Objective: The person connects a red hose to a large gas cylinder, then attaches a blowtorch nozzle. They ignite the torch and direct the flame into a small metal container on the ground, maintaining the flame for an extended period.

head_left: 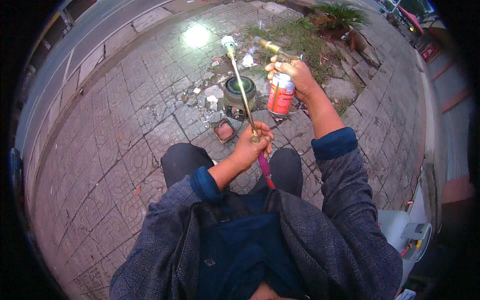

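**Hand-held rod and gas canister, with paving-level fittings**

Left, far: a patch of bright glare [196, 36] on the patterned paving [110, 145]; source unclear.

Left of centre: white scraps [212, 99] and, nearer, a small pinkish block [224, 131] in a dark surround. Loose litter; a foot or a swung tool could scatter it.

Centre: one long brass-toned rod [241, 86] with a pale head [228, 42], pointing far. Left hand [252, 147] wrapped round its near end, above a purple sleeve [263, 164]. Held at one end only, the rod could dip if the wrist tires, knocking the dark round vessel [231, 100] that stands beyond; whether they touch, cannot tell.

Right of centre: one red-and-silver canister [281, 97], upright, below a brass torch head [272, 48] pointing left and far. Right hand [298, 75] grasping the canister's top. No flame can be made out; were it lit, a careless turn leftward could bring heat across the rod.

Right, far: a spiky plant [342, 19]; dry growth could catch from a stray flame.
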The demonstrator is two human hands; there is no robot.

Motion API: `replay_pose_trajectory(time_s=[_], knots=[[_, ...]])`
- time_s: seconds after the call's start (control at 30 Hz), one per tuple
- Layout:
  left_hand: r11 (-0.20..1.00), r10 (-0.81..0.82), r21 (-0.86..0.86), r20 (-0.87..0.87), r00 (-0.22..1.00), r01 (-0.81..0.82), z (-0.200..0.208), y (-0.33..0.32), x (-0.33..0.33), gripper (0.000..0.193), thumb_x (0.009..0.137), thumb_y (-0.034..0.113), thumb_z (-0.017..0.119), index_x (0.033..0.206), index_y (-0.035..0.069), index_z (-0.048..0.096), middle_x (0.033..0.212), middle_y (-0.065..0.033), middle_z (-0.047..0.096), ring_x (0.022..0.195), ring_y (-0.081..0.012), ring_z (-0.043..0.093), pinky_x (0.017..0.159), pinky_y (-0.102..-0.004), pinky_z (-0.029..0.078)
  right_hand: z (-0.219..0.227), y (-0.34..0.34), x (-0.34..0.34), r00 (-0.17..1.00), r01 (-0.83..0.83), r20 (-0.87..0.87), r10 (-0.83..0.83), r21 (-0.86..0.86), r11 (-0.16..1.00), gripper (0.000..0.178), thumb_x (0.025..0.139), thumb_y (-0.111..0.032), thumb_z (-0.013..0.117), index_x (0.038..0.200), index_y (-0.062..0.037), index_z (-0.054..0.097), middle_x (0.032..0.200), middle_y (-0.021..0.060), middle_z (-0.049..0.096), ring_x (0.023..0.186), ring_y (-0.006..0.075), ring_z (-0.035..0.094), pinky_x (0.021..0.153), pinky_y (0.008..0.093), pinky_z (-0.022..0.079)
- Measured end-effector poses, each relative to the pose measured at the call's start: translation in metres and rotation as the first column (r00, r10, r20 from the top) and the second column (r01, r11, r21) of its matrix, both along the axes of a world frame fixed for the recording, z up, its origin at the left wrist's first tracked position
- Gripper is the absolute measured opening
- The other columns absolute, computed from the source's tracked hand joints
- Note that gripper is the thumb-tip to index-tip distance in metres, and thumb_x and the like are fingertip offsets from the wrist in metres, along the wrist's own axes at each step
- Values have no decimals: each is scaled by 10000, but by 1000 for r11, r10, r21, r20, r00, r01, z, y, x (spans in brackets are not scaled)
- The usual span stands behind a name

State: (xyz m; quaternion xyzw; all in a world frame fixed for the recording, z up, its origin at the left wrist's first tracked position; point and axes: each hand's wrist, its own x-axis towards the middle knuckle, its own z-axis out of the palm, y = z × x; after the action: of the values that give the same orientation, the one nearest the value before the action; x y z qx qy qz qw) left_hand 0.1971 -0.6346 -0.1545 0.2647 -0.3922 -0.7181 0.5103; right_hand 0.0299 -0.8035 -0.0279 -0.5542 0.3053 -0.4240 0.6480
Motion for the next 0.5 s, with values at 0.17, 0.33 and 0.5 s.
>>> replay_pose_trajectory(time_s=[0.17,0.33,0.5], knots=[[999,-28,-25,-31,999,27,1,3,-2,204,984,-38,519,1147,65,454,991,-97,604,680,-174,614,552,-291,509,-2,-7,8,999,35,8,-35,-22,999,293,933,-118,625,1194,13,599,1062,154,718,842,231,710,759,379,593],[997,-68,-39,-50,996,66,3,4,2,267,959,-70,499,1178,69,433,993,-100,595,704,-180,634,559,-299,516,2,-17,17,1000,6,20,-6,-36,999,320,940,-101,602,1232,28,583,1059,154,723,834,228,716,752,377,600],[998,-56,-25,-54,997,55,2,2,2,265,967,-67,510,1180,72,435,993,-100,594,700,-181,635,559,-300,518,5,-18,20,998,-46,44,47,-25,999,408,946,-102,591,1318,58,547,1064,159,724,840,214,716,747,364,603]])
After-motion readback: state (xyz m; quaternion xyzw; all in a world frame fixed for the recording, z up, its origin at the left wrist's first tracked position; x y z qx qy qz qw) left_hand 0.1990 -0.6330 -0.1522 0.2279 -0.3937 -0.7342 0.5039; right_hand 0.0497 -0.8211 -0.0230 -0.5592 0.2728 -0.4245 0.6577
